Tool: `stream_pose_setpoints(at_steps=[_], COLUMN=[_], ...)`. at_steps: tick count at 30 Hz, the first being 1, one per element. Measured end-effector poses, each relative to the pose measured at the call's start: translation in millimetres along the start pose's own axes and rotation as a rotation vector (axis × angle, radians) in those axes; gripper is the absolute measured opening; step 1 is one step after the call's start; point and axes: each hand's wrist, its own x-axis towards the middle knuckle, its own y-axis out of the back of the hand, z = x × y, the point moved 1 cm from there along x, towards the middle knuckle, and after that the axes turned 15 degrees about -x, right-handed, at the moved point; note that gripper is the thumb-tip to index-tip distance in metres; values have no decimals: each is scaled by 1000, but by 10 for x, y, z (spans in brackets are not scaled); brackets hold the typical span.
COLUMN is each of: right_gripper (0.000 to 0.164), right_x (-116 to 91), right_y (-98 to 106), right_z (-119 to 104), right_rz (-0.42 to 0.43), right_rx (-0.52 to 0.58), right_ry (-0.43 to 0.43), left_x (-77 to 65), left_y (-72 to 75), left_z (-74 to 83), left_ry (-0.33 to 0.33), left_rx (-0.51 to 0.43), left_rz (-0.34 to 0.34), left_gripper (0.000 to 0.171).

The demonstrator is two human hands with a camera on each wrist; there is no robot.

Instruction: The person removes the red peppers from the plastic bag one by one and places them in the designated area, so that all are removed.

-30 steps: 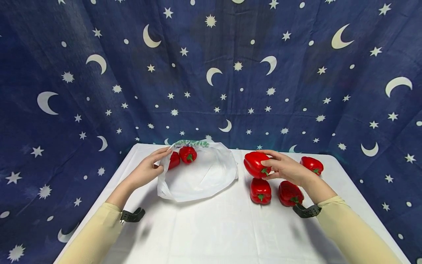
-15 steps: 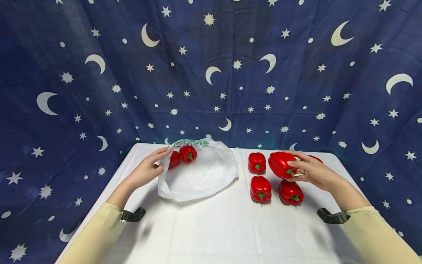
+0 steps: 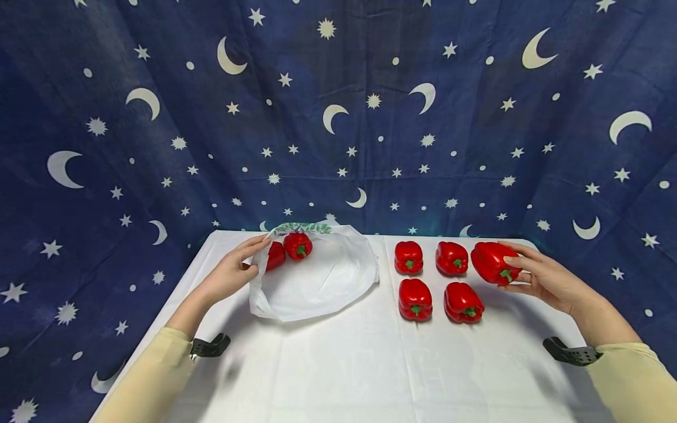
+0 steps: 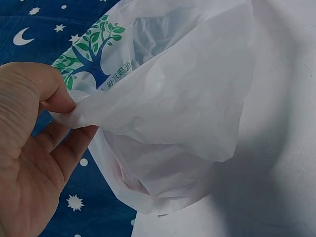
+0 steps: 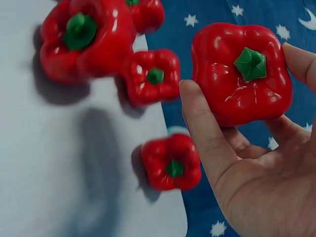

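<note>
My left hand (image 3: 231, 273) pinches the left rim of a white plastic bag (image 3: 322, 291) between thumb and fingers. The bag lies with its mouth open, and a tree print (image 4: 94, 57) shows on it. Inside, at its left, are two red bell peppers, one whole (image 3: 298, 245) and one partly covered (image 3: 275, 256). My right hand (image 3: 552, 281) grips a red bell pepper (image 3: 495, 262) above the table's right side; its green stem (image 5: 250, 64) faces the right wrist camera. In that view another bell pepper (image 5: 170, 162) stands below it, hidden in the head view.
Left of the held pepper, bell peppers stand in two rows: two at the back (image 3: 409, 257) and two in front (image 3: 415, 299). A white cloth covers the table (image 3: 338, 370). A blue curtain (image 3: 338, 164) with moons and stars hangs behind.
My right hand has carried its bell pepper rightward along the back row, uncovering two peppers there and covering the far right one. My left hand stays at the bag's rim.
</note>
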Motion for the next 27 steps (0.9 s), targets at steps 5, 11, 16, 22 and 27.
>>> stream_pose_setpoints(at_steps=[5, 11, 16, 22, 27], right_gripper=[29, 24, 29, 63, 81], right_x=[-103, -174, -198, -228, -233], right_y=[130, 214, 230, 211, 182], right_z=[172, 424, 629, 751, 772], right_rz=[16, 26, 47, 72, 78], right_rx=[-3, -6, -60, -158, -226], right_ry=[-39, -112, -169, -205, -221], left_x=[-1, -13, -22, -14, -15], left_y=[5, 12, 11, -1, -9], left_z=[1, -4, -5, -2, -6], left_ry=[9, 7, 4, 3, -1], left_rx=[2, -2, 4, 3, -1], left_rz=[-2, -5, -4, -6, -6], left_gripper=[66, 66, 65, 66, 67])
